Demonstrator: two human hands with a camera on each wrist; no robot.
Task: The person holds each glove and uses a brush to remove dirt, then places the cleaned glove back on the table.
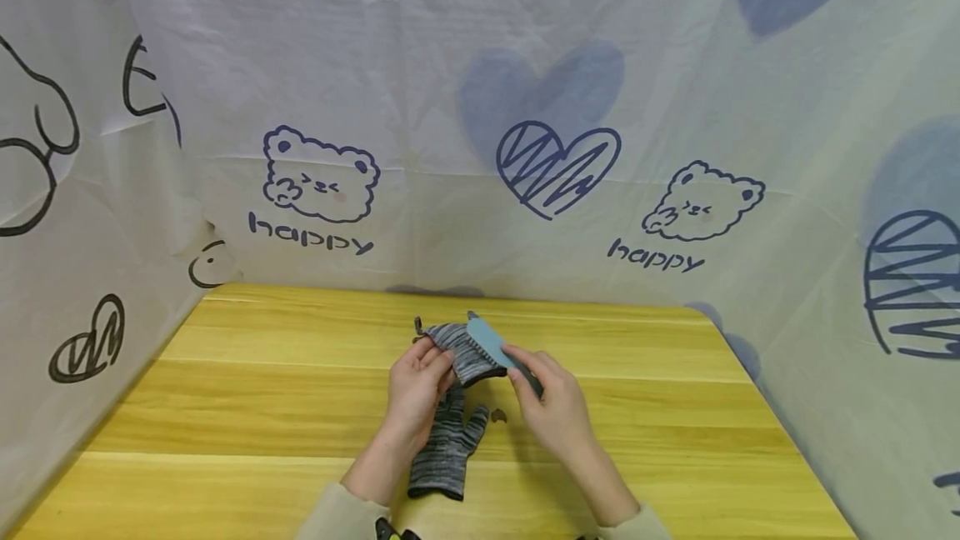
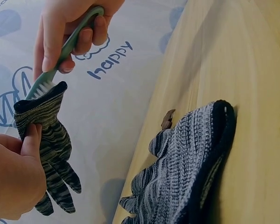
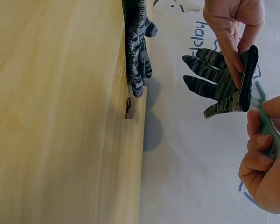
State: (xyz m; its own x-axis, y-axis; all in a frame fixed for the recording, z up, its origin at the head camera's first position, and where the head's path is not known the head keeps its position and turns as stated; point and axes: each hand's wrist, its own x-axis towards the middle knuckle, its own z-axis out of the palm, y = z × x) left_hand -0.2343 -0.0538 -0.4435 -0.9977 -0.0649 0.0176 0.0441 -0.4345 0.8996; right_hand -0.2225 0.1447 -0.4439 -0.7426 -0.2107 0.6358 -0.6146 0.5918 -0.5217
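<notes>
My left hand [image 1: 422, 382] pinches a grey-and-black striped knit glove [image 1: 459, 350] near its dark cuff, holding it above the table. In the left wrist view its fingers dangle downward. My right hand [image 1: 549, 398] grips the green-blue handle of a brush [image 2: 67, 46]. Its white bristles [image 3: 255, 97] touch the glove at the cuff edge. Beneath my left hand, a matching glove [image 1: 442, 452] lies flat on the table with its cuff toward me. The tips of its fingers are partly hidden by my hand and the raised glove.
A small brown scrap [image 1: 498, 416] lies on the yellow wood-grain table [image 1: 675, 440], just right of the lying glove's thumb. White sheets [image 1: 420, 215] printed with hearts and bears hang behind the table and along both sides.
</notes>
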